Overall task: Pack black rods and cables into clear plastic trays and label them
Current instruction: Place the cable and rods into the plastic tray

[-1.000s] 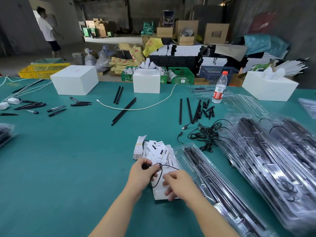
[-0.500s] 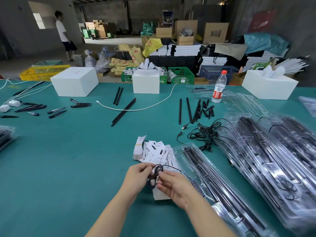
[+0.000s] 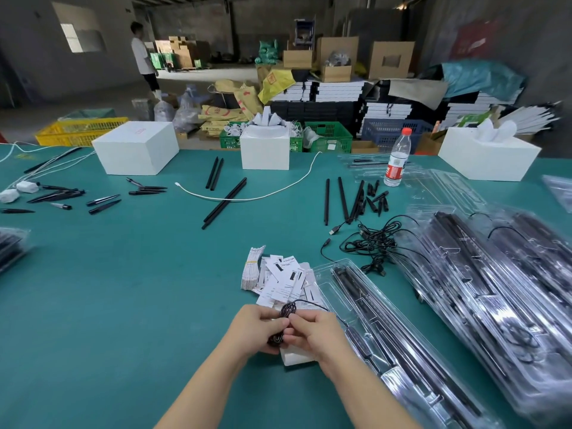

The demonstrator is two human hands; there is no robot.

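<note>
My left hand [image 3: 255, 328] and my right hand [image 3: 314, 334] together grip a small coil of thin black cable [image 3: 285, 314] above a white block. One strand of the cable runs right into an open clear plastic tray [image 3: 328, 277] that holds black rods. White paper labels [image 3: 280, 278] lie in a loose pile just beyond my hands. More black cables [image 3: 376, 243] lie tangled farther right. Loose black rods [image 3: 224, 202] lie on the green table.
Stacks of filled clear trays [image 3: 495, 274] cover the right side. White boxes [image 3: 136, 148] and a water bottle [image 3: 396, 159] stand along the far edge. Short black pointed parts [image 3: 102, 201] lie at the left. A person [image 3: 144, 57] stands in the background.
Both hands have drawn the cable into a tighter coil and closed in around it. The person in the background has walked to the right.
</note>
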